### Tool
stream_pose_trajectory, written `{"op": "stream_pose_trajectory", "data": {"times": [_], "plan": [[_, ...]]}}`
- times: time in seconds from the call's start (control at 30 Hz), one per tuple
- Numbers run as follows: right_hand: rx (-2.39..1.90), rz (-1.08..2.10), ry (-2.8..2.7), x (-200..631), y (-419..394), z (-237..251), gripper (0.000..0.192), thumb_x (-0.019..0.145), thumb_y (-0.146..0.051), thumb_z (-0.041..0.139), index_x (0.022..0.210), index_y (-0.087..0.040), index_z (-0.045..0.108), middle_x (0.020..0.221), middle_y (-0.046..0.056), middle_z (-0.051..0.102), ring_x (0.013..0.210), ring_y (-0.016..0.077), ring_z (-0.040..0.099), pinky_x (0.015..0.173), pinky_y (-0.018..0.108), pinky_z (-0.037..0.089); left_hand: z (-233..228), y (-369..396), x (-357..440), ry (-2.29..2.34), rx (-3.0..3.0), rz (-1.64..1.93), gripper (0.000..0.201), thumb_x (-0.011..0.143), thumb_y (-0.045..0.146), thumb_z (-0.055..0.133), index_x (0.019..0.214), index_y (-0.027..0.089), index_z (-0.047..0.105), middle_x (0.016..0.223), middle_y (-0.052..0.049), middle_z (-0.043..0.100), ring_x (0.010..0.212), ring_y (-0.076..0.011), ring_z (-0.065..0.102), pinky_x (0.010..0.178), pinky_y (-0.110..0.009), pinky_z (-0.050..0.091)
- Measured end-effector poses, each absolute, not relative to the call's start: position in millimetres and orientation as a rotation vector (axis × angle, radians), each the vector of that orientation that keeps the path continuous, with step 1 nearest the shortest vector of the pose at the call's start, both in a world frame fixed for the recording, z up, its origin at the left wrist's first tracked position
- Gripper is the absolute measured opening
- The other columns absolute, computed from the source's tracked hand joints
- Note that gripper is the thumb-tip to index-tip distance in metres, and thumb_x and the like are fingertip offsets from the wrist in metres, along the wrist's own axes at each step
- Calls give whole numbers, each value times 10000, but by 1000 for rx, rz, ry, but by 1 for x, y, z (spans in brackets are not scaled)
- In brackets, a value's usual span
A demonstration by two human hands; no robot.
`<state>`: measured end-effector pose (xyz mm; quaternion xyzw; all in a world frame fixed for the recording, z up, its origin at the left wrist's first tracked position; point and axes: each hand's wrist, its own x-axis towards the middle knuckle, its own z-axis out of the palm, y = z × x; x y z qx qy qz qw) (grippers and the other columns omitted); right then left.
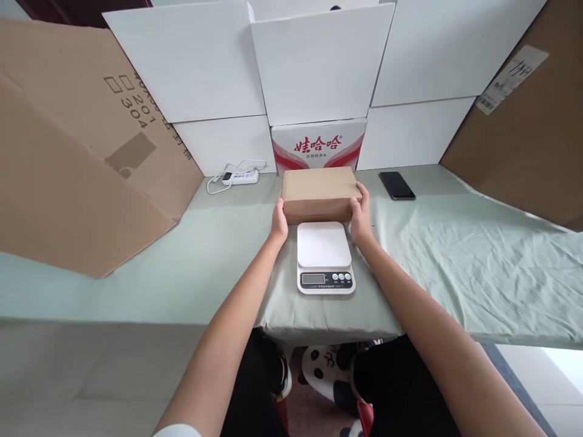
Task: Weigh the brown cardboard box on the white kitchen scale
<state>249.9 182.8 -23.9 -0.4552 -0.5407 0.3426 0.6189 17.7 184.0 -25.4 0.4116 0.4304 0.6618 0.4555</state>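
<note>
Both forearms reach up to a flat brown cardboard box lying at twelve o'clock just behind the white kitchen scale, left hand and right hand pressed against its two ends, so weighing looks not yet done, platform bare.
</note>
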Motion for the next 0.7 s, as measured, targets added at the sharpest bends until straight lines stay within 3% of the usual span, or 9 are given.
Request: {"op": "stream_pose_trajectory", "data": {"times": [0.13, 0.33, 0.43, 0.7], "plan": [[-1069, 800, -1241, 253, 189, -24, 742, 949, -705, 552, 1575, -317, 464, 1614, 104, 587, 1556, 340, 527, 1408, 629, 327, -24, 189, 18, 1040, 1012, 1598, 661, 1124, 588, 321, 1522, 194, 672, 1726, -113, 629, 1687, -289, 505, 1392, -456, 414], [-1090, 948, -1005, 274, 193, -5, 887, 905, -816, 529, 1687, -454, 323, 1697, 72, 525, 1587, 345, 569, 1386, 650, 369, -15, 186, -4, 1208, 1040, 1639, 727, 1160, 596, 221, 1757, 242, 437, 1931, -11, 267, 1803, -158, 219, 1454, -312, 201], [-1133, 951, -919, 288, 189, 2, 887, 900, -858, 507, 1691, -501, 324, 1728, 52, 502, 1634, 345, 539, 1415, 639, 340, -11, 179, -15, 1254, 1028, 1649, 753, 1162, 597, 143, 1794, 256, 371, 1931, -5, 250, 1802, -140, 205, 1454, -316, 195], [-1198, 1038, -972, 281, 181, -16, 857, 878, -855, 540, 1624, -439, 477, 1742, 50, 550, 1626, 347, 561, 1417, 603, 367, -25, 168, -10, 1273, 977, 1564, 779, 1159, 645, 169, 1796, 250, 378, 1919, -18, 280, 1797, -163, 216, 1451, -315, 211]]}}
